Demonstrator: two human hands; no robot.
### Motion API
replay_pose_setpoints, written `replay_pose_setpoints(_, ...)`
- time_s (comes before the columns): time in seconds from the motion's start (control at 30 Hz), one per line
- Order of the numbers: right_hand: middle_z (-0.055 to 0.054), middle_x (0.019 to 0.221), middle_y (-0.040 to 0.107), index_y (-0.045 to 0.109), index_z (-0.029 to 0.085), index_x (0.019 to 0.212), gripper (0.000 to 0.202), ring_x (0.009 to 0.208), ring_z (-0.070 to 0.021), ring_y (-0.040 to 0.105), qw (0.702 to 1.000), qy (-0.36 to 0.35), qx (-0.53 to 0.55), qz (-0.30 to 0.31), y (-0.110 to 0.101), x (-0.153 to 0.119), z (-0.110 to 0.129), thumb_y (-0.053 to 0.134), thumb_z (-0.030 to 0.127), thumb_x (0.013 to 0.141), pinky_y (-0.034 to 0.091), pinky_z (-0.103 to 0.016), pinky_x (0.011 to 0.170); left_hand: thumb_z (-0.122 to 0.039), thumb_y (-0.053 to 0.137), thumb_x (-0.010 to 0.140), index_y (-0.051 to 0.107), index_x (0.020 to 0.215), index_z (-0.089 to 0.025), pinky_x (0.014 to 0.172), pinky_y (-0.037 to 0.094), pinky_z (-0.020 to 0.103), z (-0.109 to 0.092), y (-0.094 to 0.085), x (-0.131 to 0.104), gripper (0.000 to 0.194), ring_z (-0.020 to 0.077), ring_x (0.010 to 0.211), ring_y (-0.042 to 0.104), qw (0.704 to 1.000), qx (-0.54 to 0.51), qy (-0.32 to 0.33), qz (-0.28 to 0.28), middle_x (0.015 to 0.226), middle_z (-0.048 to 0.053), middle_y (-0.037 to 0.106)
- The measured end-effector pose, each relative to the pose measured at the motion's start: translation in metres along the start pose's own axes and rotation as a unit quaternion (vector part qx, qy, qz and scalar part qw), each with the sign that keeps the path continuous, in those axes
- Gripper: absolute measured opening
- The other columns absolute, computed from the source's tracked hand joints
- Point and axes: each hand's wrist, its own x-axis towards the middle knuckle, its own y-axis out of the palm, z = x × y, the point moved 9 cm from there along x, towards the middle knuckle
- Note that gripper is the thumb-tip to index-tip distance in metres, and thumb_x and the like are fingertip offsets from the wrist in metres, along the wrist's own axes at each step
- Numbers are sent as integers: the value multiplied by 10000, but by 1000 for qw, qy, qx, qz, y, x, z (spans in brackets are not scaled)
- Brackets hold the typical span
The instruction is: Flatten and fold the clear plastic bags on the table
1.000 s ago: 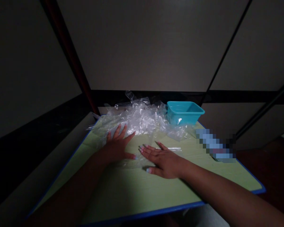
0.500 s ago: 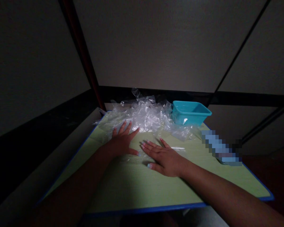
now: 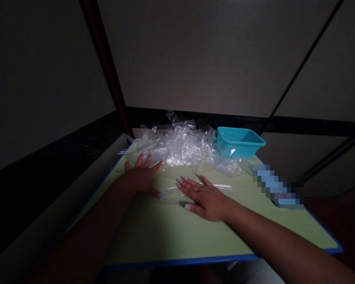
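Note:
A clear, flat plastic bag (image 3: 170,195) lies on the pale green tabletop, its outline hard to make out. My right hand (image 3: 205,199) rests palm down on it, fingers stretched out. To the left, my left hand (image 3: 142,177) is spread wide with the palm downward, close to the left part of the bag; whether it touches the plastic I cannot tell. Just beyond both hands is a heap of crumpled clear plastic bags (image 3: 183,146), shiny under the light. Neither hand grips anything.
A turquoise plastic basin (image 3: 239,144) stands at the back right of the table (image 3: 177,244), which has a blue edge. A pixelated bluish object (image 3: 276,189) lies along the right edge. Dark-trimmed wall panels (image 3: 195,59) rise behind and to the left.
My left hand has slid to the left, away from my right hand, still spread. My right hand has stayed in place on the plastic.

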Motion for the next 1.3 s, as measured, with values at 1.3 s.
replay_pose_setpoints(1.3,-50,1500,162,142,233,1450,599,1385,-185,100,1000,10,-6,15,2,-1,-1,265,510,933,-55,-494,1088,-695,538,674,182,1427,-329,1010,54,638,-35,-4,4,909,361,1358,-128,993,-51,79,-76,1503,104,-122)
